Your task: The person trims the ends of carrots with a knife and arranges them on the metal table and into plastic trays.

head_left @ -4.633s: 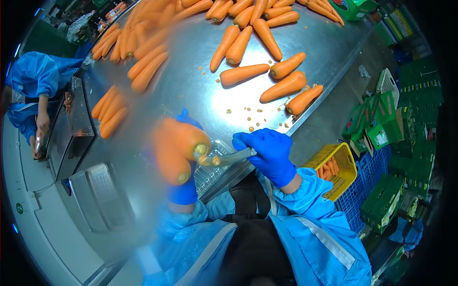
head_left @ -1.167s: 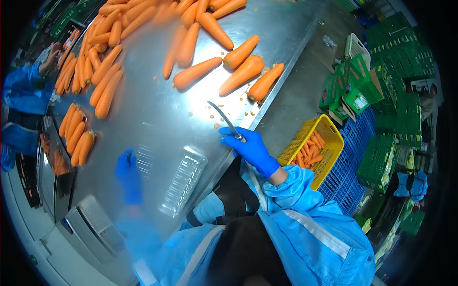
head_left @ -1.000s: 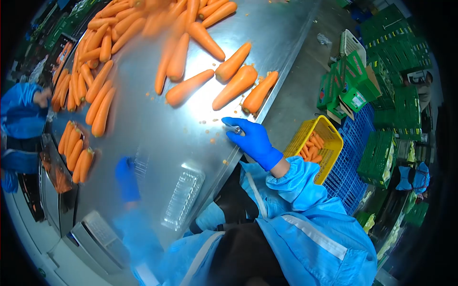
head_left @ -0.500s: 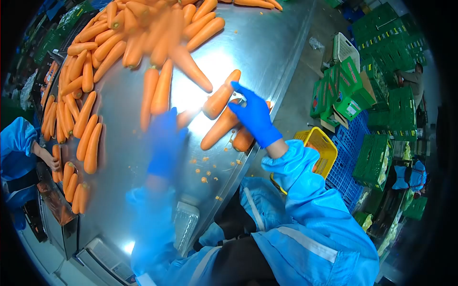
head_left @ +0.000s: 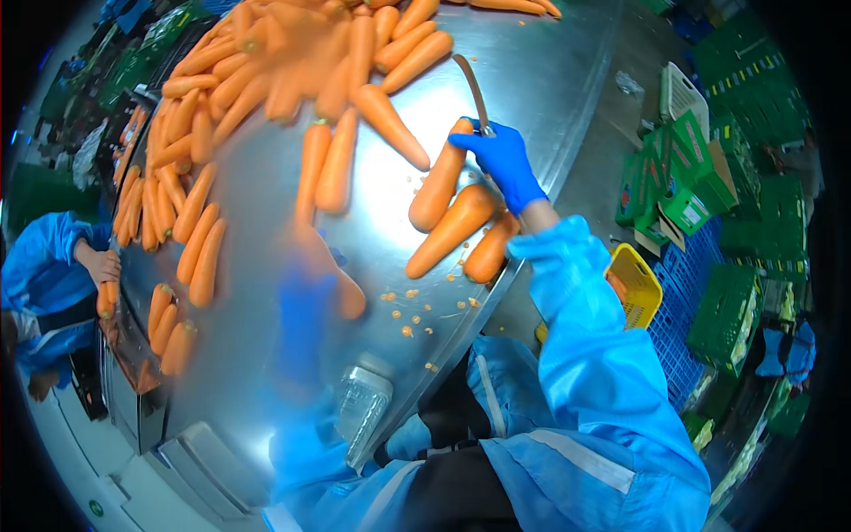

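My right hand [head_left: 505, 161], in a blue glove, is closed around a knife with a narrow, curved blade [head_left: 474, 89] pointing up and away. Its thumb side touches or almost touches the top of a large carrot [head_left: 439, 188]. Just below lie a second carrot [head_left: 454, 230] and a shorter-looking carrot [head_left: 492, 250] near the table edge. My left hand [head_left: 308, 306], also blue-gloved and smeared by motion, is around a blurred carrot [head_left: 332, 273]; most of its fingers are hidden. Ahead of it two carrots [head_left: 337, 168] lie side by side.
A big carrot pile [head_left: 310, 53] covers the far side of the metal table [head_left: 257, 222]. Small trimmings [head_left: 408, 315] and a clear plastic tray [head_left: 365, 399] lie near me. At left, another person's hand [head_left: 102, 266] holds a carrot. A yellow crate [head_left: 643, 293] stands right, beyond the table edge.
The view has shifted, moving the scene rightward. The knife blade now shows above my right hand. My left hand now has a carrot lying along it, nearer to me than the pile.
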`<action>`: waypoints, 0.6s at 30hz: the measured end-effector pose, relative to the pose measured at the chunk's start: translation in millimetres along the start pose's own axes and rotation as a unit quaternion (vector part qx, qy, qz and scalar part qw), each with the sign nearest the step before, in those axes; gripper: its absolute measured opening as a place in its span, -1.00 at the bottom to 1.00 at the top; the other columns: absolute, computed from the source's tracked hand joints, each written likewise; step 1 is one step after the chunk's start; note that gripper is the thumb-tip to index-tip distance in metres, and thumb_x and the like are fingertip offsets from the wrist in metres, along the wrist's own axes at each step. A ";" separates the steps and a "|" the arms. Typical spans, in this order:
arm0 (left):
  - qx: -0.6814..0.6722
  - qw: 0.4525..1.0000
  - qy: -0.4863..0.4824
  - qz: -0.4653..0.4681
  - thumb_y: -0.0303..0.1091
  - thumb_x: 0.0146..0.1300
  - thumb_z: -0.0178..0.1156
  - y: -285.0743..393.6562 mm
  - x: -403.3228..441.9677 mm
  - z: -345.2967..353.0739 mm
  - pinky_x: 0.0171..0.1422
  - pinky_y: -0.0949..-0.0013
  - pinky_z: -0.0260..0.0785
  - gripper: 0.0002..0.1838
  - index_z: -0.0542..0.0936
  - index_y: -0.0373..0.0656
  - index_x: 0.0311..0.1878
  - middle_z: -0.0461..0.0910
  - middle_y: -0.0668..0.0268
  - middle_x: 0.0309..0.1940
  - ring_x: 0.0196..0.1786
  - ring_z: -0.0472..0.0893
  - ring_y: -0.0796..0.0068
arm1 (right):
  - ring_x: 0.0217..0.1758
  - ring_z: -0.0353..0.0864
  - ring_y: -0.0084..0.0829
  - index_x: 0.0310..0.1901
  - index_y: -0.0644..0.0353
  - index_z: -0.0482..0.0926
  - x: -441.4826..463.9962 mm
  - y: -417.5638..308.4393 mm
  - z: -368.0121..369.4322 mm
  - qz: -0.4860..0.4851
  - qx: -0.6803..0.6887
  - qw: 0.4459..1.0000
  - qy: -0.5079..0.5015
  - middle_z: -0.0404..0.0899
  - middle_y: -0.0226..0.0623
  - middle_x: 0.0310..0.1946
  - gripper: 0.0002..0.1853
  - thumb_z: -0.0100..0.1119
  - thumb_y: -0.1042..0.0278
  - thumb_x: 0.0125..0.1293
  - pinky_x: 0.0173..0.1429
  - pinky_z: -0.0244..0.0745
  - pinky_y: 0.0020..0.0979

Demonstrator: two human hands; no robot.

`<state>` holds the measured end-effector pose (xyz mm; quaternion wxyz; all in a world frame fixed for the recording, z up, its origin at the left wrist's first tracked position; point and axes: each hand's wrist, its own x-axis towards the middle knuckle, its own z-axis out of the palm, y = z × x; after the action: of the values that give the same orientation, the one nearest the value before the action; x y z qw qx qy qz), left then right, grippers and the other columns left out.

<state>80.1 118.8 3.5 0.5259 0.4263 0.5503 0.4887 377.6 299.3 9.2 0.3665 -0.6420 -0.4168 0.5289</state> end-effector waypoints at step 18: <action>0.126 0.985 -0.011 0.122 -0.24 0.19 0.46 31.3 -120.8 59.5 0.36 0.17 0.44 0.11 -0.13 -0.09 0.61 0.23 0.17 0.50 0.44 0.40 0.24 | -0.05 0.77 -0.25 0.08 0.14 0.69 -259.7 -10.9 50.1 -0.206 -0.047 0.957 -0.200 0.74 -0.13 -0.11 -0.36 0.58 -0.05 0.00 0.07 0.64 -0.36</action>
<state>148.0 10.3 55.8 0.4109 0.5583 0.5455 0.4710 302.5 65.4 107.5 0.3457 -0.4402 -0.6291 0.5394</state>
